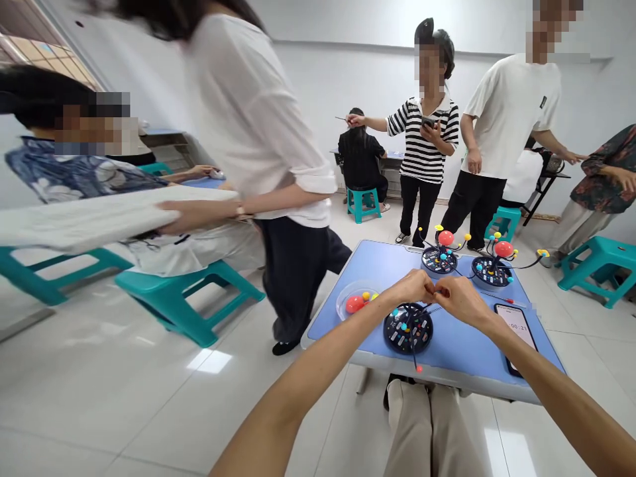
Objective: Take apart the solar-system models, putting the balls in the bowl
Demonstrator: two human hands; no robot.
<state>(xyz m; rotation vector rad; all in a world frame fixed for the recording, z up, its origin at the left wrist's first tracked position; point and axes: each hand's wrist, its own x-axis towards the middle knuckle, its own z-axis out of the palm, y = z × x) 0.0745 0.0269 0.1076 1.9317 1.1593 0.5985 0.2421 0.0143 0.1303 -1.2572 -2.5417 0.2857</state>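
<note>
Planet model (408, 328) near the front edge of a blue-topped table (370, 262), just below two pinching hands.

Its round, dark base has a glossy rim and small pale labels, with thin dark arms and small blue and red balls; the left hand (417, 286) and right hand (460, 298) meet above it, fingertips pinched closed, anything between them too small to tell. A clear, round dish (340, 303) to the left holds a smooth red ball (354, 304) and yellow balls (366, 296); two similar models (440, 260) with large red balls stand behind. The tabletop is matte with a pale, rounded edge, a phone (517, 338) lying at right; around it are shiny pale floor tiles (149, 397), teal plastic stools (186, 298) and a blurred person (258, 126) carrying a white slab (84, 215).
</note>
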